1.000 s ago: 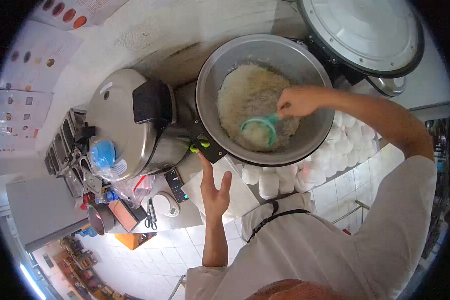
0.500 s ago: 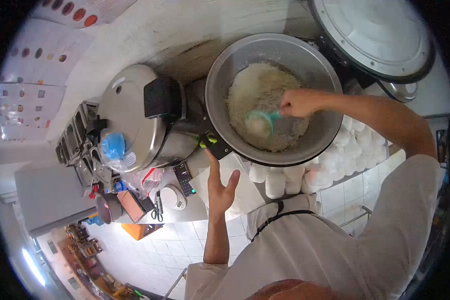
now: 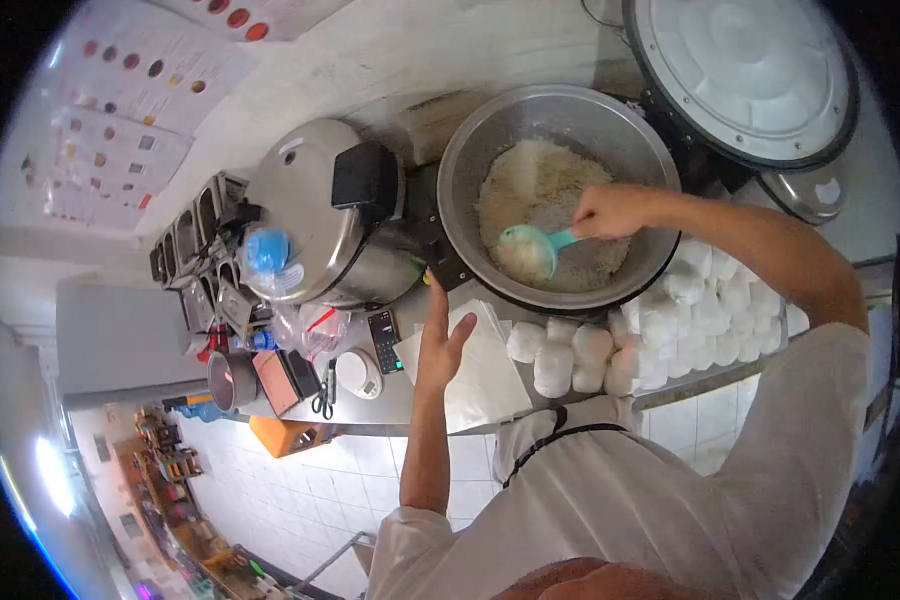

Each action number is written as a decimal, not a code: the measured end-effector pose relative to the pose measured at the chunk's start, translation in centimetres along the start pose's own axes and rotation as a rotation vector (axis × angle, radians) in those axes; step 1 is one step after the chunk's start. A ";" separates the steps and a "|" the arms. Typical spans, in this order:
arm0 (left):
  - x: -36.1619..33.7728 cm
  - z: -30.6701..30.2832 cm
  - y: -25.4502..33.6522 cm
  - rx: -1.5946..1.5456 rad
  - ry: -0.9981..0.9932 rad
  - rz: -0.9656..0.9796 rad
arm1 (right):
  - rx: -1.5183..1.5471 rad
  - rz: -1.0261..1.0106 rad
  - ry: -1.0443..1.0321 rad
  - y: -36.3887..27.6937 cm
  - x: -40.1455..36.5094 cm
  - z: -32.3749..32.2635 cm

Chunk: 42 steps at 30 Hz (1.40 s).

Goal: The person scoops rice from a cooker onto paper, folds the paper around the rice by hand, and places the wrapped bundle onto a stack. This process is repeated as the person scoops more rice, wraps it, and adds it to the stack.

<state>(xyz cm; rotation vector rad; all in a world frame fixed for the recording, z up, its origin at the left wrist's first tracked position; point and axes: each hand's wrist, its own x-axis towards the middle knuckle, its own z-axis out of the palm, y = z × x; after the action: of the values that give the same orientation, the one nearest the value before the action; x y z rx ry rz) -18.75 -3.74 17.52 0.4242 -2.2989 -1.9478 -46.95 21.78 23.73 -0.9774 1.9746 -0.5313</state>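
My right hand point(image 3: 615, 212) is closed around the handle of a teal ladle point(image 3: 531, 250). Its bowl lies in the white rice point(image 3: 535, 180) inside a wide metal pot point(image 3: 457, 170), at the front left of the heap. Open, with thumb and index finger apart, my left hand point(image 3: 439, 345) hovers in front of the pot, above sheets of pale paper point(image 3: 485, 375). Nothing shows in it. A small yellow-green spot shows by its index fingertip; I cannot make out what it is.
Several white rounded packs point(image 3: 690, 320) crowd the counter at right. A closed steel cooker point(image 3: 300, 210) stands left, and a raised round lid point(image 3: 745, 75) at the upper right. A white scale point(image 3: 357, 372), scissors point(image 3: 325, 390) and a black remote-like device point(image 3: 384, 340) lie near the counter edge.
The camera view has shifted, so the counter things appear further right. The ladle, blurred earlier, now shows sharply in the rice. My left hand keeps its spread pose.
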 end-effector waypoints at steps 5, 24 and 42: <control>-0.3 0.9 -2.0 0.006 0.050 0.078 | -0.299 -0.008 0.160 2.6 0.1 -1.2; -8.4 -3.1 -15.6 0.008 0.174 -0.026 | 0.803 0.126 0.333 -3.1 -11.8 4.9; -19.7 -10.6 -27.1 0.896 0.024 -0.084 | -0.328 -0.412 0.950 -7.5 7.6 46.0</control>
<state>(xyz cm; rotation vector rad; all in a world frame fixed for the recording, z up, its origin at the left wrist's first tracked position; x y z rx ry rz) 6.79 -12.33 -5.08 0.5925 -3.0493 -0.8002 -7.79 11.01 -0.42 -1.5394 2.7600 -1.0670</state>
